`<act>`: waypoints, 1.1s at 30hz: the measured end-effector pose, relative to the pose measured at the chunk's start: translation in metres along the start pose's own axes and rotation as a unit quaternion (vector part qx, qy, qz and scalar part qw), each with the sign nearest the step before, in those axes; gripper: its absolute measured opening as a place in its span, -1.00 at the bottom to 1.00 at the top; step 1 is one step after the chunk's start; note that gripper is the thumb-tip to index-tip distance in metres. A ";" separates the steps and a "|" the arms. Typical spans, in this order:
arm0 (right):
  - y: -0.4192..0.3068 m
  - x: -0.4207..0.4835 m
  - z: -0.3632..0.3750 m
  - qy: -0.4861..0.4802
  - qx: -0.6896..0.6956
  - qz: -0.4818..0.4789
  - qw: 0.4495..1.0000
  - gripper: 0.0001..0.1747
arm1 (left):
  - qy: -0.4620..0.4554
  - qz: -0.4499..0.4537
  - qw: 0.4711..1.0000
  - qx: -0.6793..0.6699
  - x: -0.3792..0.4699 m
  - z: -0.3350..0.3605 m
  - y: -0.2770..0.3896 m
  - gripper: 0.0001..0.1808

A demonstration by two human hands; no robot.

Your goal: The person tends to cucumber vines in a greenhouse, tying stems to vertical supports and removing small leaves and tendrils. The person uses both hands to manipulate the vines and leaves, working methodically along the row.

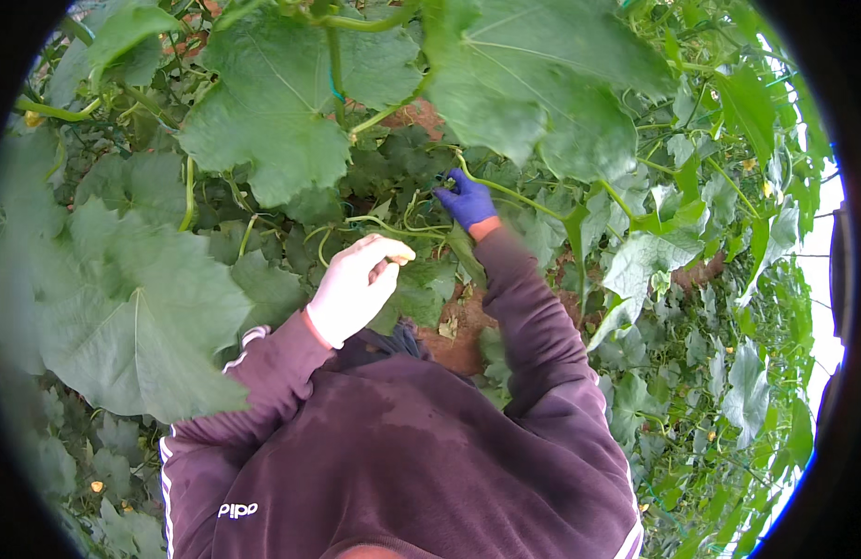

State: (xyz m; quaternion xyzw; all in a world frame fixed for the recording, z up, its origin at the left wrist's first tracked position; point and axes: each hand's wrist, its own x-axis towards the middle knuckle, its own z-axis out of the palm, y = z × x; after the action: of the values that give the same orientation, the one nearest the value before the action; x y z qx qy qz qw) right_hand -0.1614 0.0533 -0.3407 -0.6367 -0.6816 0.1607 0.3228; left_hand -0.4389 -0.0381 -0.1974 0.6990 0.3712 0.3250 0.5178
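Observation:
My left hand (357, 288), in a white glove, is raised before my chest with its fingers curled. Its index fingertip looks yellowish-brown; whether that is a stain or a small thing pinched there is unclear. Farther forward and to the right, my right hand (466, 200) wears a blue-purple glove with an orange cuff. Its thumb and fingers pinch a small green shoot (445, 184) among the vines. A curved green stem (510, 192) passes just beside that hand. Between the two hands runs a thinner pale-green vine stem (402, 229).
Large lobed leaves (276, 119) hang close overhead, and another broad leaf (137, 314) overlaps my left sleeve. A green tie (334, 85) is on an upright stem. Reddish soil (458, 335) shows below. Dense vines with small yellow flowers (96, 486) surround me.

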 end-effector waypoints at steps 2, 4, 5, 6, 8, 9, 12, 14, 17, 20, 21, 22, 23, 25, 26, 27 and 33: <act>-0.005 0.001 0.011 -0.011 0.074 0.069 0.995 -0.70 | -0.008 -0.004 1.000 -0.004 0.015 0.008 -0.016 -0.75; -0.010 -0.001 0.016 -0.049 0.232 0.153 0.959 -0.78 | -0.008 0.001 1.000 -0.008 0.026 0.012 -0.028 -0.75; -0.011 -0.003 0.017 -0.062 0.280 0.179 0.941 -0.78 | -0.010 -0.032 0.999 -0.038 0.031 0.013 -0.033 -0.75; -0.012 -0.006 0.015 -0.071 0.336 0.183 0.921 -0.77 | -0.012 -0.058 0.996 -0.069 0.035 0.014 -0.037 -0.75; -0.011 -0.011 0.011 -0.081 0.422 0.200 0.881 -0.78 | -0.009 -0.117 0.985 -0.124 0.042 0.015 -0.044 -0.75; -0.011 -0.013 0.009 -0.081 0.450 0.213 0.863 -0.80 | -0.002 -0.112 0.983 -0.147 0.044 0.015 -0.047 -0.75; -0.006 -0.015 0.010 -0.050 0.514 0.310 0.798 -0.83 | 0.016 -0.132 0.970 -0.206 0.045 0.016 -0.055 -0.73; -0.004 -0.015 0.017 -0.022 0.523 0.346 0.779 -0.82 | 0.031 -0.170 0.956 -0.238 0.040 0.018 -0.059 -0.79; -0.001 -0.017 0.020 0.014 0.486 0.351 0.800 -0.82 | 0.079 0.201 0.970 0.110 0.034 0.019 -0.063 -0.82; -0.007 -0.025 -0.012 0.052 0.438 0.340 0.830 -0.81 | 0.028 -0.134 0.947 -0.291 0.021 0.021 -0.060 -0.82; -0.012 -0.030 -0.032 0.067 0.420 0.333 0.842 -0.81 | 0.000 -0.138 0.974 -0.178 0.011 0.017 -0.059 -0.82; -0.019 -0.035 -0.056 0.078 0.401 0.325 0.853 -0.81 | -0.021 -0.139 0.975 -0.175 0.000 0.014 -0.058 -0.82; -0.028 -0.041 -0.083 0.087 0.381 0.317 0.864 -0.81 | -0.042 -0.134 0.973 -0.182 -0.014 0.011 -0.058 -0.82; -0.054 -0.057 -0.132 0.085 0.346 0.302 0.884 -0.80 | -0.098 -0.135 0.978 -0.129 -0.044 -0.002 -0.063 -0.81; -0.070 -0.068 -0.149 0.048 0.342 0.296 0.891 -0.80 | -0.113 -0.176 0.971 -0.113 -0.058 -0.007 -0.069 -0.81; -0.087 -0.079 -0.159 0.001 0.340 0.289 0.895 -0.80 | -0.120 -0.186 0.969 -0.106 -0.071 -0.010 -0.078 -0.81; -0.168 -0.138 -0.054 -0.366 0.283 0.117 0.879 -0.79 | -0.044 -0.238 0.970 0.012 -0.129 -0.017 -0.138 -0.83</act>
State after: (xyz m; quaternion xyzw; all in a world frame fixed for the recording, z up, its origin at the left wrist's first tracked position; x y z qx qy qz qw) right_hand -0.2580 -0.1140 -0.2271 -0.4892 -0.5974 0.6045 0.1959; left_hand -0.5442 -0.1140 -0.3352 0.6107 0.5074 0.1564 0.5875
